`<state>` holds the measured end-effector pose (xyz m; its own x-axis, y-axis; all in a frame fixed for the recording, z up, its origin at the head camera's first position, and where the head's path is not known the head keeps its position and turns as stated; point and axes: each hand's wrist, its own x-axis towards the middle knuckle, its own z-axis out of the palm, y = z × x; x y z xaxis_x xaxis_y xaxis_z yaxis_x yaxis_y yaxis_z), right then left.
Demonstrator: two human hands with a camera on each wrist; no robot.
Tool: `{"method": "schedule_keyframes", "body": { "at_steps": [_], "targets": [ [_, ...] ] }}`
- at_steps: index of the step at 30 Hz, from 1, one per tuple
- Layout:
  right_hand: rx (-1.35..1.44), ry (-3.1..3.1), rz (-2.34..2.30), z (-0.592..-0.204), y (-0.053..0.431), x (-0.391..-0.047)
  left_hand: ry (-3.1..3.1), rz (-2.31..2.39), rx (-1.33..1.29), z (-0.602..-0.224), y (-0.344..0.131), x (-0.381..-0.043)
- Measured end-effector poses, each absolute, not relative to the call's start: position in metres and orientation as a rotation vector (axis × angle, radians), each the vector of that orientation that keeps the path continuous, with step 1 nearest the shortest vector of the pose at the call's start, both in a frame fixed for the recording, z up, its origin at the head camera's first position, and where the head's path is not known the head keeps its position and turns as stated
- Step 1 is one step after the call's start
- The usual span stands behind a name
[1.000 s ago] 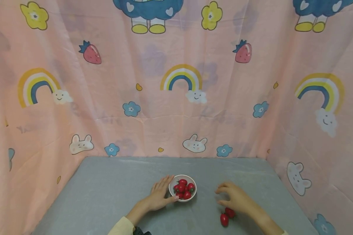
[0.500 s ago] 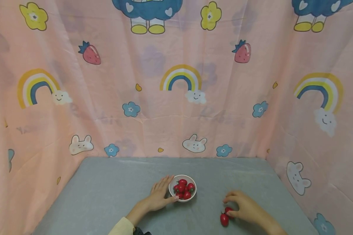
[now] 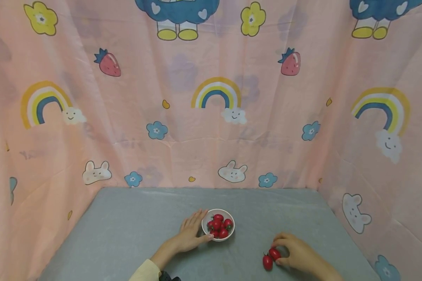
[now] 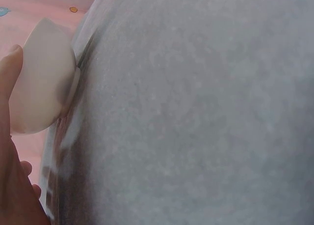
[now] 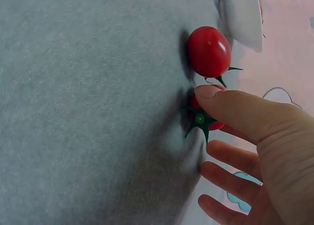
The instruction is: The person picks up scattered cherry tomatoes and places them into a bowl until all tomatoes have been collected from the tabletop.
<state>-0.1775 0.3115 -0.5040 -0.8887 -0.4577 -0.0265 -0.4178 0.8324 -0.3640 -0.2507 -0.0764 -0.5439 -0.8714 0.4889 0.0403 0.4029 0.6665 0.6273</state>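
Resting against a small white bowl (image 3: 204,223), my left hand (image 3: 189,237) has its fingers extended along the left side and its thumb on the near rim. Several red cherry tomatoes (image 3: 216,225) lie inside the bowl. To the right, my right hand (image 3: 297,251) pinches a cherry tomato (image 3: 274,254) between thumb and index finger, low at the table. Its green stem (image 5: 199,118) points toward the right wrist camera, and the thumb covers part of the fruit. A second cherry tomato (image 5: 209,52) lies loose right beside it.
The grey-covered table (image 3: 144,210) stretches around the bowl and tomatoes. A pink printed curtain (image 3: 183,156) hangs behind it and along both sides. The bowl (image 5: 243,18) also shows at the top of the right wrist view.
My right hand has moved right and toward me, down to the two loose tomatoes, and now pinches the farther one. My left hand and the bowl have stayed in place.
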Motion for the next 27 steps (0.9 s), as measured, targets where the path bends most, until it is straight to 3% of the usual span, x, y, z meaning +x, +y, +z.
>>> {"method": "schedule_keyframes", "body": {
  "at_steps": [27],
  "targets": [
    [-0.603,3.094,-0.500,-0.495,0.282,-0.193,2.747,0.964,0.727,-0.544,-0.077,-0.250]
  ]
}}
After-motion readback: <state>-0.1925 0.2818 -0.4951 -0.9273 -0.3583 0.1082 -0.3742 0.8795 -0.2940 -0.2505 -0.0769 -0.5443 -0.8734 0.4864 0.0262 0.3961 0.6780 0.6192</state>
